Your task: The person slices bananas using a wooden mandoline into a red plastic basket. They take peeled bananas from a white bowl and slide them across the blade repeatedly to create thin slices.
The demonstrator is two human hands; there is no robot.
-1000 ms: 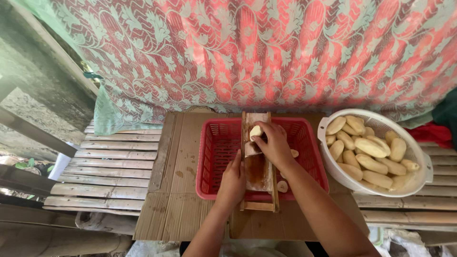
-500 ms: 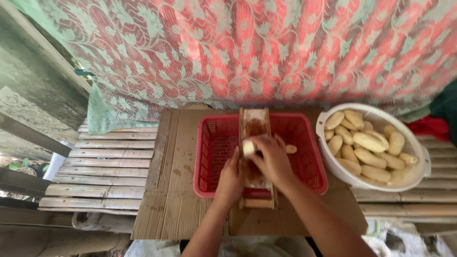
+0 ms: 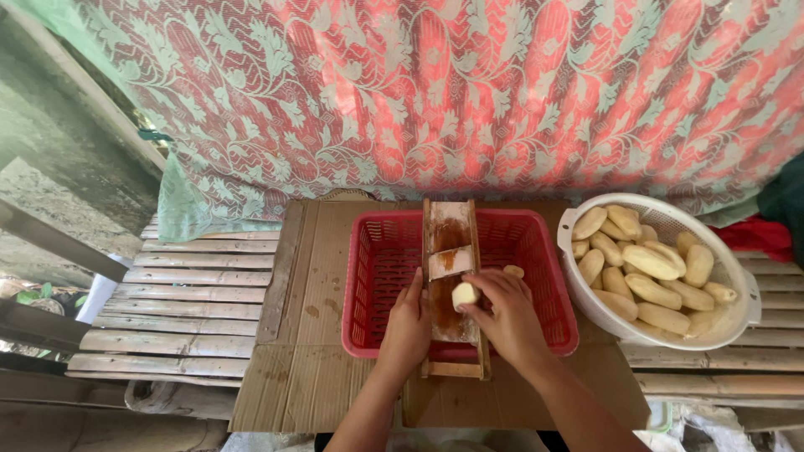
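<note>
Your right hand (image 3: 507, 322) is clamped on a short peeled banana stub (image 3: 465, 295), pressed to the wooden slicer board (image 3: 452, 289) just below its blade, w/ the board laid front-to-back across the red plastic basket (image 3: 377, 276) at the middle of the bench (image 3: 193, 293). Your left hand (image 3: 408, 322) lies flat, fingers together, vs. the board's left rail, gripping nothing. The stub looks light, firm-ish but soft & slick, probably easy to squash; hold it by the top end w/ fingertips, well off the blade. The board looks stiff & rough; brace it at the rail. White colander (image 3: 737, 314) of peeled bananas (image 3: 649, 268) sits at the bench's right edge.
</note>
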